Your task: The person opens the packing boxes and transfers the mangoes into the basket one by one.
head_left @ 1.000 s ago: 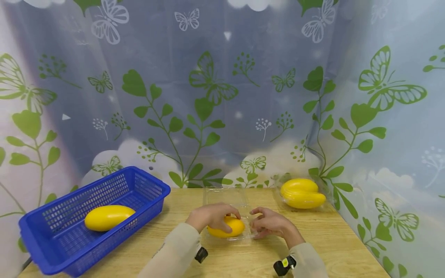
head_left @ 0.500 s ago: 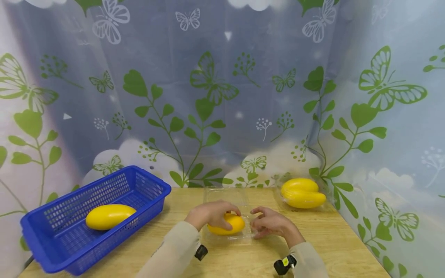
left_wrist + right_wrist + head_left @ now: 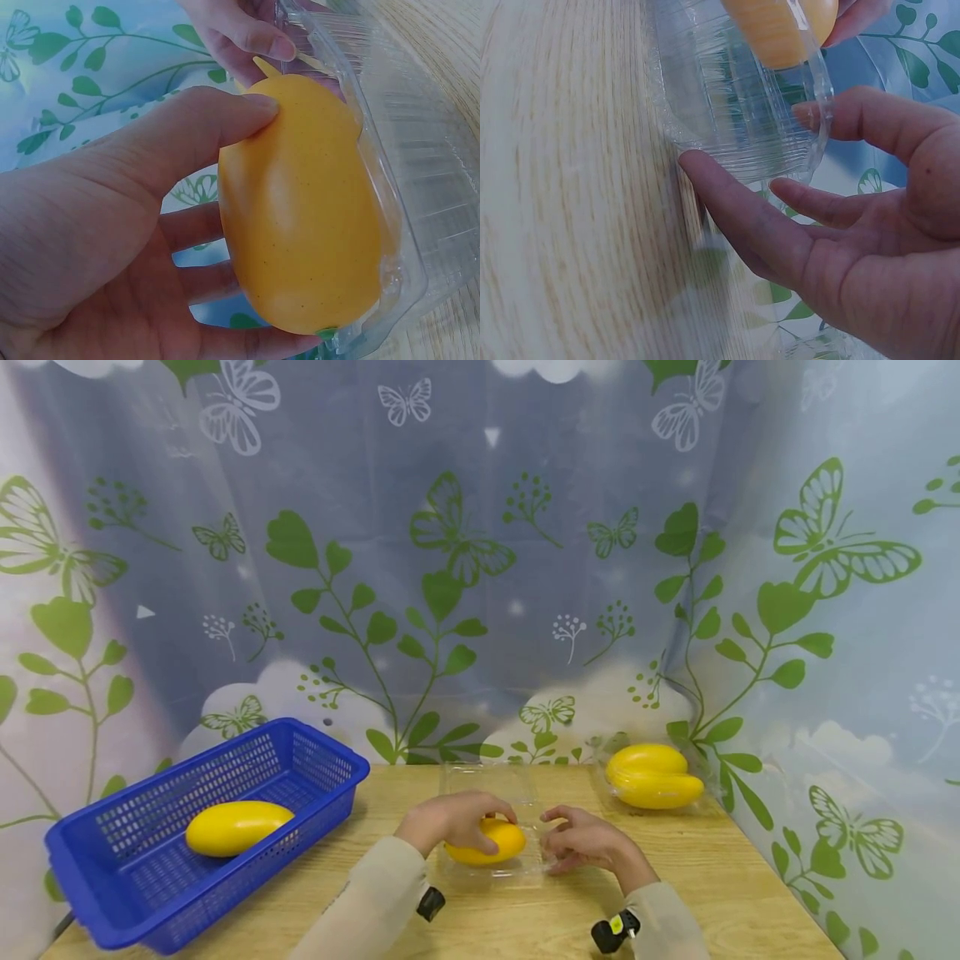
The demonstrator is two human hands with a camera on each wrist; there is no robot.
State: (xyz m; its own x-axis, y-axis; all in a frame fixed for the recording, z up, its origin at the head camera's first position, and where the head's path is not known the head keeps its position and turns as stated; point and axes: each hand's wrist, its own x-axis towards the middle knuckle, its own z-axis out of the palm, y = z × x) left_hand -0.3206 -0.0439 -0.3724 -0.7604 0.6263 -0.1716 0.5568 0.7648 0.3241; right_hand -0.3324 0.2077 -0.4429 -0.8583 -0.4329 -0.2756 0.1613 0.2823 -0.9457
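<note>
My left hand (image 3: 450, 823) holds a yellow-orange mango (image 3: 507, 840) over the base of a clear plastic clamshell box (image 3: 517, 870). In the left wrist view the thumb lies across the mango (image 3: 307, 217), its fingers reach around the far side, and a small green tip shows at one end. The box's lid (image 3: 483, 783) stands open toward the back. My right hand (image 3: 588, 842) is at the box's right end. In the right wrist view its thumb and fingers take the box wall (image 3: 757, 161) between them.
A blue perforated basket (image 3: 127, 935) at the left contains another yellow mango (image 3: 238, 828). At the back right, two yellow mangoes (image 3: 652, 777) sit in a second clear box. A patterned curtain (image 3: 480, 610) hangs behind the wooden table (image 3: 525, 920).
My left hand and the mango have shifted slightly left and away from me over the box. The right hand stays at the box's right end.
</note>
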